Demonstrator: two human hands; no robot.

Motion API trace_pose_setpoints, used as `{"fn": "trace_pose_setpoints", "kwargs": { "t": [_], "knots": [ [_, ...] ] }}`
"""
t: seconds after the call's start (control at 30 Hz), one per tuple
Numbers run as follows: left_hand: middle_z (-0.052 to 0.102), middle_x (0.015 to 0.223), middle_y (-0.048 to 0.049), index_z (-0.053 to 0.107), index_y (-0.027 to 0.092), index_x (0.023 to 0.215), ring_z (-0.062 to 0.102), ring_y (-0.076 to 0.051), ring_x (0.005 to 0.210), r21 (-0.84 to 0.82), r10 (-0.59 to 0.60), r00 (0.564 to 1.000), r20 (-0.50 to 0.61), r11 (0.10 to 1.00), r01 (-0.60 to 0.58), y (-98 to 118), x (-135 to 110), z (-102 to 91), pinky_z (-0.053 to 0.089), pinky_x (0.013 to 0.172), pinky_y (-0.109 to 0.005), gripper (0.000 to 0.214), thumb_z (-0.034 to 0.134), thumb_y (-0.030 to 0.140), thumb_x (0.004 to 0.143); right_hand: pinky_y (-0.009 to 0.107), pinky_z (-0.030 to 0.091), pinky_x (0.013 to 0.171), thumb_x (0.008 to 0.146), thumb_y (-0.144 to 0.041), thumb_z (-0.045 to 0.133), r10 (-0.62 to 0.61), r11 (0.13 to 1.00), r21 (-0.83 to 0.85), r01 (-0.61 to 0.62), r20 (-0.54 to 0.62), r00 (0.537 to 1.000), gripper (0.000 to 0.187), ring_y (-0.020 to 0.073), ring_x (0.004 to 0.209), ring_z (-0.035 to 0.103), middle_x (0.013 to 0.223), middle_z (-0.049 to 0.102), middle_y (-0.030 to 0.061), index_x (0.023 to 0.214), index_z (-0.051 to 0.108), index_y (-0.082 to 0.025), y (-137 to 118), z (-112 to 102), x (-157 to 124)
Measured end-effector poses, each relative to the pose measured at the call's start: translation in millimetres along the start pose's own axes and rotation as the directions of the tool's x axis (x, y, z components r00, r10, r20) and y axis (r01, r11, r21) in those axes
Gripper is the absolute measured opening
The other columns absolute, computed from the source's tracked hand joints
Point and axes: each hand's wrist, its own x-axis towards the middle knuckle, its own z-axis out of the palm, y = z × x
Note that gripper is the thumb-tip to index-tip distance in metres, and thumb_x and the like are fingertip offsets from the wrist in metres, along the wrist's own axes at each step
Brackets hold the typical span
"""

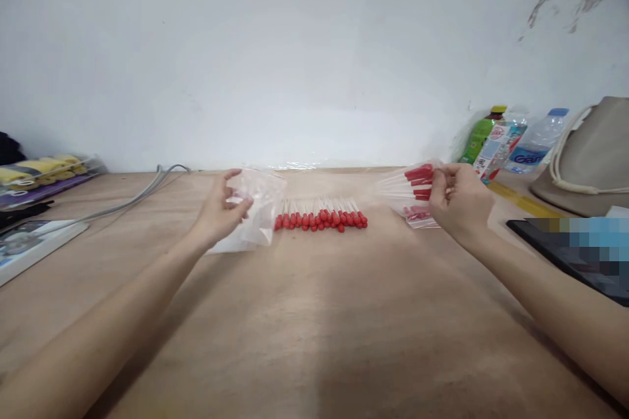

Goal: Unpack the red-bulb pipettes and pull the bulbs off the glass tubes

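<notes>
My left hand [221, 206] is at the left of a clear plastic bag [260, 209], its thumb and fingers apart. The hand overlaps the bag's left side; whether it touches the bag I cannot tell. My right hand [459, 196] is closed at the right end of a clear plastic bag of white sticks with red ends [417, 186]. Some red ends show through the plastic beside the fingertips. Between the hands, a row of red-tipped white sticks [322, 217] lies on the table, rounded red tips toward me.
A grey cable [132, 196] runs across the wooden table [295, 327] to a white power strip [39, 245]. Yellow packets [42, 170] lie at the far left. Several bottles [533, 147], a beige bag [594, 150] and a dark tablet-like object [550, 252] are on the right.
</notes>
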Motion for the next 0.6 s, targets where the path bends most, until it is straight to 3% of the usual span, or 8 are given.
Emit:
{"fn": "trace_pose_setpoints", "kwargs": {
  "t": [0.07, 0.13, 0.23, 0.33, 0.43, 0.53, 0.6],
  "knots": [
    [0.051, 0.087, -0.0015, 0.034, 0.024, 0.123, 0.053, -0.007, 0.051, 0.063, -0.039, 0.998, -0.054, 0.997, 0.043, -21, 14, -11.4, 0.044, 0.048, -0.020, 0.055, 0.056, 0.028, 0.073, 0.028, 0.038, 0.051, 0.085, -0.044, 0.039, 0.079, 0.963, 0.252, -0.092, 0.060, 0.995, 0.028, 0.0162, 0.055, 0.053, 0.071, 0.058, 0.0050, 0.089, 0.051, -0.018, -10, -5, 1],
    [0.055, 0.092, -0.0035, 0.042, 0.022, 0.117, 0.057, -0.010, 0.056, 0.208, -0.100, 0.993, -0.067, 0.972, 0.111, -45, 23, -18.8, 0.047, 0.053, -0.024, 0.046, 0.054, 0.031, 0.073, 0.026, 0.039, 0.048, 0.082, -0.050, 0.043, 0.127, 0.836, 0.501, -0.223, 0.219, 0.967, 0.030, 0.0138, 0.051, 0.051, 0.066, 0.054, 0.0015, 0.085, 0.048, -0.020, -24, -8, -5],
    [0.053, 0.107, -0.0098, 0.053, 0.020, 0.110, 0.058, -0.023, 0.089, 0.528, -0.088, 0.994, -0.068, 0.842, 0.111, -72, 27, -22.7, 0.047, 0.079, -0.038, 0.039, 0.055, 0.032, 0.073, 0.024, 0.040, 0.044, 0.074, -0.055, 0.051, 0.094, 0.562, 0.673, -0.481, 0.525, 0.846, 0.035, 0.0109, 0.048, 0.047, 0.061, 0.050, -0.0019, 0.078, 0.047, -0.021, -51, -11, -28],
    [0.045, 0.122, -0.0122, 0.059, 0.020, 0.106, 0.041, -0.032, 0.117, 0.715, 0.044, 0.997, -0.071, 0.699, 0.020, -79, 25, -19.6, 0.033, 0.097, -0.045, 0.034, 0.052, 0.034, 0.076, 0.022, 0.039, 0.040, 0.072, -0.055, 0.056, 0.002, 0.372, 0.552, -0.746, 0.803, 0.595, 0.036, 0.0082, 0.042, 0.043, 0.055, 0.048, -0.0042, 0.074, 0.045, -0.021, -75, -13, -60],
    [0.039, 0.132, -0.0090, 0.055, 0.022, 0.113, 0.037, -0.027, 0.122, 0.745, 0.137, 0.990, 0.029, 0.658, -0.113, -73, 21, -10.8, 0.028, 0.102, -0.041, 0.037, 0.039, 0.039, 0.084, 0.023, 0.041, 0.039, 0.069, -0.054, 0.059, -0.068, 0.193, 0.349, -0.917, 0.937, 0.342, 0.036, 0.0084, 0.039, 0.044, 0.049, 0.046, -0.0068, 0.072, 0.043, -0.021, -91, -14, -87],
    [0.025, 0.144, -0.0074, 0.036, 0.024, 0.131, 0.022, -0.025, 0.132, 0.722, 0.054, 0.974, 0.221, 0.662, -0.201, -69, 17, -0.2, 0.018, 0.105, -0.045, 0.050, 0.027, 0.047, 0.088, 0.028, 0.049, 0.047, 0.070, -0.044, 0.061, -0.123, 0.077, 0.196, -0.978, 0.975, 0.185, 0.029, 0.0120, 0.047, 0.055, 0.057, 0.056, -0.0037, 0.078, 0.047, -0.021, -96, -15, -98],
    [0.021, 0.145, -0.0079, 0.030, 0.026, 0.135, 0.016, -0.027, 0.134, 0.710, -0.061, 0.946, 0.318, 0.677, -0.195, -71, 14, 4.3, 0.015, 0.103, -0.052, 0.055, 0.024, 0.053, 0.088, 0.030, 0.051, 0.054, 0.072, -0.039, 0.061, -0.149, 0.087, 0.128, -0.988, 0.982, 0.114, 0.024, 0.0137, 0.055, 0.060, 0.066, 0.062, 0.0003, 0.081, 0.051, -0.019, -95, -16, -96]
  ]
}}
